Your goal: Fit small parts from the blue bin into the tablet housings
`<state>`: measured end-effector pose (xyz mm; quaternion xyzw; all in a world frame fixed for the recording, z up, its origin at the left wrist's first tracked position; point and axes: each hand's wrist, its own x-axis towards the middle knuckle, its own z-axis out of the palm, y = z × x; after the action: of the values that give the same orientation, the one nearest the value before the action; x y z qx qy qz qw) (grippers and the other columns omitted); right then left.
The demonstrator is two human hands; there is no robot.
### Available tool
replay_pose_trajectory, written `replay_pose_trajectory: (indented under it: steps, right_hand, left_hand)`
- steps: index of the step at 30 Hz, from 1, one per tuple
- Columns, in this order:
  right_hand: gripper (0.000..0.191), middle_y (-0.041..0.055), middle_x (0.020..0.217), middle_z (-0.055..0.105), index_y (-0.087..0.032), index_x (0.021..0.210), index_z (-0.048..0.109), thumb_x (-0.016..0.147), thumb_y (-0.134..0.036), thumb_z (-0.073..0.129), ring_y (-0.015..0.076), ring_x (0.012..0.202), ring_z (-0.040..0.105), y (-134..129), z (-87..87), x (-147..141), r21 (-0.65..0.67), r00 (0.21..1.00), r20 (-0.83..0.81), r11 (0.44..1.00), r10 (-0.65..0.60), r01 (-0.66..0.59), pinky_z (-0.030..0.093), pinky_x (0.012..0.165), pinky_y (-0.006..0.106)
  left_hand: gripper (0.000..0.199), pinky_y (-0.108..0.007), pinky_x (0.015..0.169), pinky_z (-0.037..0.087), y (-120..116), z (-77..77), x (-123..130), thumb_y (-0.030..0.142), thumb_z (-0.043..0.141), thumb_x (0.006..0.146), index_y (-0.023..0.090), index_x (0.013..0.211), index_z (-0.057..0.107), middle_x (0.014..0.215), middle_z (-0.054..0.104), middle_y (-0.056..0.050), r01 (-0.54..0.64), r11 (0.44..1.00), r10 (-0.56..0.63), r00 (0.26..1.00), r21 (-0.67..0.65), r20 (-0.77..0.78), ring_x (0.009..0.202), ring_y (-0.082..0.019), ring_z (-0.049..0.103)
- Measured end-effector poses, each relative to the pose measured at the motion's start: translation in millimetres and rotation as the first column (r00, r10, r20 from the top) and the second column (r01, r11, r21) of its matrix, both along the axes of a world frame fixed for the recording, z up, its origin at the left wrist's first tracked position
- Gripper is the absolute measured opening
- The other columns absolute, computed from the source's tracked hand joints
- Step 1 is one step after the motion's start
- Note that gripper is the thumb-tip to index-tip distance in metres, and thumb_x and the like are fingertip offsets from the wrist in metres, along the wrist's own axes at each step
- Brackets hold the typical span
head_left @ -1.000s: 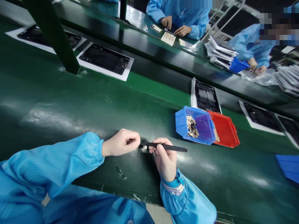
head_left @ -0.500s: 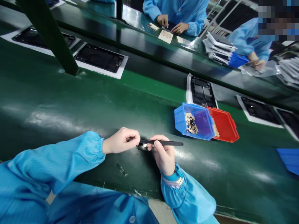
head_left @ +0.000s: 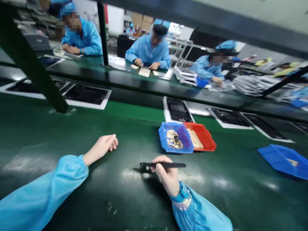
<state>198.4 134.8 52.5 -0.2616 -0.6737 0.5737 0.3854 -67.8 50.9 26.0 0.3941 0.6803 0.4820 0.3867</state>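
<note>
My right hand (head_left: 166, 175) grips slim black tweezers (head_left: 168, 165) like a pen, their tip pointing left above the green bench. At the tip is a small part, too blurred to name. Apart from them, to the left, my left hand (head_left: 102, 147) is low over the bench with its fingers curled together. Whether anything is inside those fingers is hidden. Beyond my right hand stand a blue bin (head_left: 163, 138) holding small tan and black pieces, and a red bin (head_left: 207, 138) with tan pieces.
Black device housings (head_left: 85, 94) on white sheets line the bench's far side. Another blue bin (head_left: 276, 157) stands at right. A slanted green post (head_left: 45, 77) rises at left. Co-workers (head_left: 149, 48) in blue sit across. Small clear scraps (head_left: 112, 208) lie near me.
My left hand has come away from the tweezers' tip and moved left. My right hand still holds the tweezers. The view has tilted up, showing more of the people opposite.
</note>
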Motion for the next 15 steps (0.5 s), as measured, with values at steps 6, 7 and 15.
replay_pose_trajectory:
  steps: [6,7,15]
  right_hand:
    - [0.025,0.0015,0.062,0.062,-0.018,0.079,0.062,0.081,-0.044,0.061,0.0135,0.053,0.059,24,-11.8,50,-0.075,0.998,0.057,0.997,-0.013,0.017,0.048,0.053,0.026]
    - [0.028,0.0006,0.059,0.061,-0.018,0.08,0.061,0.081,-0.046,0.06,0.013,0.051,0.058,25,-15.9,53,-0.13,0.999,0.032,0.991,-0.019,0.023,0.047,0.053,0.026]
    - [0.042,0.0001,0.06,0.059,-0.016,0.08,0.057,0.076,-0.058,0.061,0.0099,0.052,0.053,24,-25.7,58,-0.431,0.993,-0.077,0.895,0.088,-0.113,0.043,0.056,0.024]
  left_hand:
    - [0.022,-0.019,0.051,0.042,104,7.0,-18,0.032,0.045,0.084,0.013,0.083,0.056,0.068,0.06,-0.002,-0.109,0.992,0.119,0.972,-0.06,0.204,0.054,-0.008,0.055]
    - [0.022,-0.019,0.053,0.044,128,10.9,-16,0.03,0.043,0.088,0.012,0.086,0.056,0.071,0.06,-0.002,-0.107,0.991,0.122,0.968,-0.08,0.218,0.056,-0.008,0.056]
    - [0.028,-0.032,0.071,0.053,306,26.6,57,0.036,0.05,0.092,0.012,0.105,0.057,0.098,0.062,-0.006,0.062,0.964,-0.021,0.987,-0.26,0.157,0.081,-0.015,0.061]
